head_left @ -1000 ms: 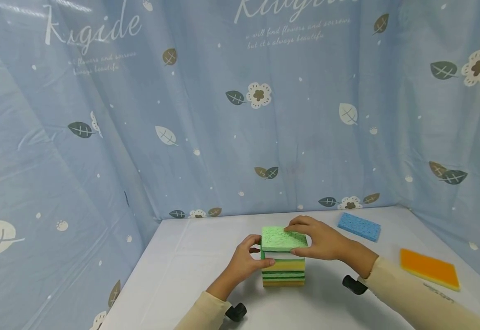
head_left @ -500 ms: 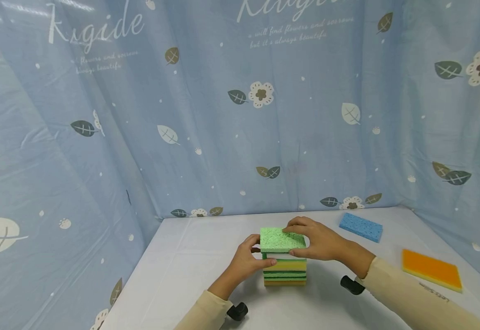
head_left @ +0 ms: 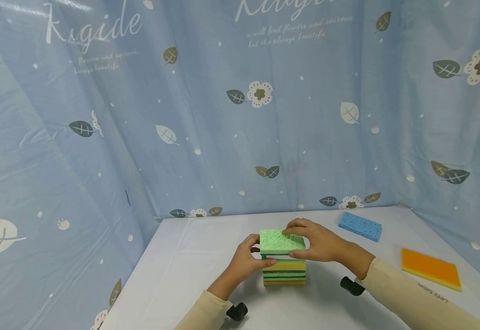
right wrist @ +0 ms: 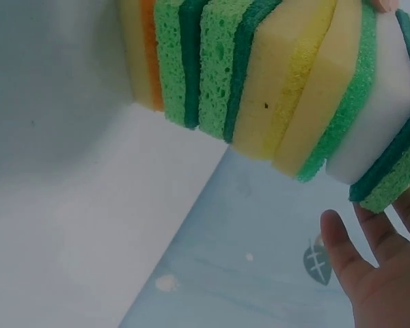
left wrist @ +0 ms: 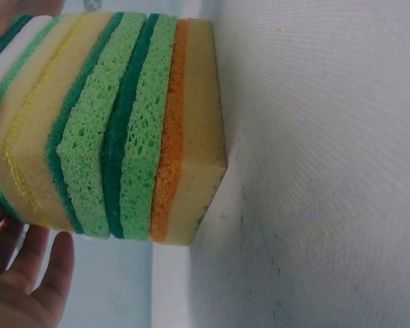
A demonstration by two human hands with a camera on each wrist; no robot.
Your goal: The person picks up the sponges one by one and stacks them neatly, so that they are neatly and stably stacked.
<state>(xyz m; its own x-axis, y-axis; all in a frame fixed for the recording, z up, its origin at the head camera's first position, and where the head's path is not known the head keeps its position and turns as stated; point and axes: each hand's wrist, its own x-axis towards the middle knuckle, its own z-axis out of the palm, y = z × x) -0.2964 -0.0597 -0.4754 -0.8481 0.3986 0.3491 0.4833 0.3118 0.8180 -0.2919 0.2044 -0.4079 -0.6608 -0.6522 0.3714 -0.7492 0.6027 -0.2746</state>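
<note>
In the head view a stack of sponges (head_left: 284, 276) stands mid-table, with layers of green, yellow, white and orange. Topmost lies a light green sponge (head_left: 281, 240) with a dark green underside, just over the white layer (right wrist: 379, 116). My right hand (head_left: 316, 240) grips this top sponge from the right, thumb at its near edge and fingers over its far part. From the left, my left hand (head_left: 245, 259) holds the upper stack, thumb in front and fingers around the far side. In the left wrist view, the orange and cream sponge (left wrist: 191, 130) forms the stack's bottom.
A blue sponge (head_left: 360, 226) lies at the back right of the white table (head_left: 190, 261). Nearer, an orange sponge (head_left: 431, 268) with a yellow underside lies beyond the right forearm. A blue patterned curtain (head_left: 206, 114) hangs behind and at the sides.
The light green sponge has come down slightly with my right hand, and less of the white layer beneath it shows. My left hand stays at the stack's left.
</note>
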